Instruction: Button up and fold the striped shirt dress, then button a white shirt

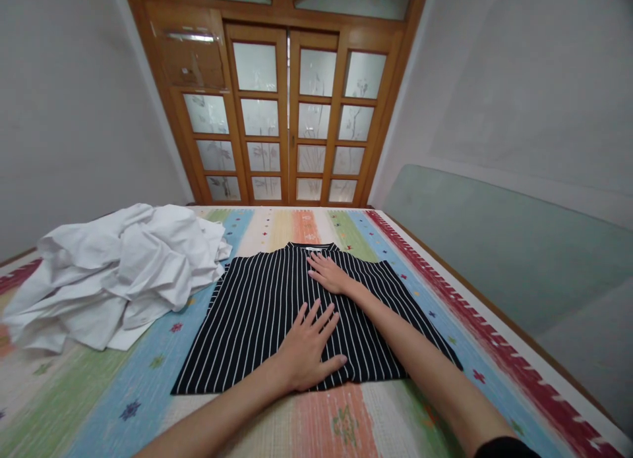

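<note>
A black shirt with thin white stripes [257, 313] lies spread flat on a mat with coloured stripes [148, 379]. My left hand [309, 346] rests palm down on the shirt's lower middle, fingers spread and open. My right hand [329, 273] lies flat on the upper part of the shirt, just below the collar, fingers stretched out. Neither hand holds anything.
A heap of crumpled white cloth [119, 273] lies on the mat to the left of the shirt, touching its upper left edge. A wooden door with frosted glass panes [287, 109] stands at the far end. A pale green wall panel [494, 247] runs along the right.
</note>
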`<move>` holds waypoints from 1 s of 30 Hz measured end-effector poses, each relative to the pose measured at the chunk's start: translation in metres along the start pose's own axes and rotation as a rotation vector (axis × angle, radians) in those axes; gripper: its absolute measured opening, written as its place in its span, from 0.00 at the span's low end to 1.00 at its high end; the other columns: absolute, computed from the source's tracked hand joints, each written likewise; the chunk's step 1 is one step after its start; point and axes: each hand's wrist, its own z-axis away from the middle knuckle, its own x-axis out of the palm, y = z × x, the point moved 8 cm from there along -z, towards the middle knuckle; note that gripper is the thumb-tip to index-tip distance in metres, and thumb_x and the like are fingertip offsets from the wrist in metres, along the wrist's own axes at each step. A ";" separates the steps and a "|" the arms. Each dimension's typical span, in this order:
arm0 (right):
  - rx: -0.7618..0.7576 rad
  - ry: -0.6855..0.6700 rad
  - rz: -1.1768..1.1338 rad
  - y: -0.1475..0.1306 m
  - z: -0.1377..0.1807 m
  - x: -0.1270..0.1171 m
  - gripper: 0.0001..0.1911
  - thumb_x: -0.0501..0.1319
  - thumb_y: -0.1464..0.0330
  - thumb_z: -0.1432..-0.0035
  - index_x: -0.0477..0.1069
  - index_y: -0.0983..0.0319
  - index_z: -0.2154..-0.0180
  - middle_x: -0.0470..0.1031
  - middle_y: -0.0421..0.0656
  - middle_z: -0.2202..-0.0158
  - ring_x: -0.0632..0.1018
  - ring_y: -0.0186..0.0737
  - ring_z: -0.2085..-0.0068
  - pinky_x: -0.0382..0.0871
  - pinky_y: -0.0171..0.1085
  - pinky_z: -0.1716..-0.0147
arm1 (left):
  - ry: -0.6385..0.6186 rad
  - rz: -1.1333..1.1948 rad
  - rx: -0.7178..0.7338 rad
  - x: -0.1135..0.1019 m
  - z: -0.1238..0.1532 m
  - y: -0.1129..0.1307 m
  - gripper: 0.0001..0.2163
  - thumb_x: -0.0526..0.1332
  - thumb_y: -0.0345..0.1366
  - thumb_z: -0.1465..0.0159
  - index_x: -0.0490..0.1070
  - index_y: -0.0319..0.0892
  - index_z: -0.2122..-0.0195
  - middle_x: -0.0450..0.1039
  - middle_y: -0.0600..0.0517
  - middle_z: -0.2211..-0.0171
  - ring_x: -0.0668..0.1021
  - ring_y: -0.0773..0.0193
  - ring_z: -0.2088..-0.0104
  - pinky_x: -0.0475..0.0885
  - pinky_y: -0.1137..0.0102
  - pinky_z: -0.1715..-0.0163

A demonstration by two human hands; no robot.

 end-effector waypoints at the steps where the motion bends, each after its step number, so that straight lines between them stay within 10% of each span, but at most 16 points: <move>1: 0.027 0.005 0.016 0.004 -0.006 0.001 0.35 0.38 0.51 0.32 0.49 0.64 0.32 0.45 0.49 0.30 0.47 0.50 0.30 0.41 0.53 0.34 | -0.002 0.002 -0.002 0.001 0.001 0.000 0.35 0.43 0.60 0.34 0.45 0.45 0.31 0.42 0.48 0.30 0.43 0.47 0.31 0.38 0.47 0.34; 20: 0.033 0.279 0.151 0.023 -0.062 -0.023 0.28 0.53 0.54 0.37 0.67 0.68 0.44 0.71 0.55 0.47 0.68 0.52 0.45 0.56 0.45 0.42 | 0.047 0.057 0.080 -0.009 0.006 0.003 0.53 0.50 0.72 0.48 0.38 0.41 0.30 0.37 0.41 0.30 0.41 0.38 0.32 0.40 0.40 0.36; 30: 0.068 0.168 -0.007 0.037 -0.083 -0.033 0.27 0.60 0.49 0.43 0.72 0.62 0.51 0.74 0.51 0.52 0.72 0.51 0.49 0.63 0.46 0.49 | 0.239 -0.289 0.371 0.012 0.017 0.058 0.21 0.49 0.43 0.30 0.70 0.33 0.46 0.72 0.40 0.45 0.70 0.47 0.41 0.64 0.53 0.43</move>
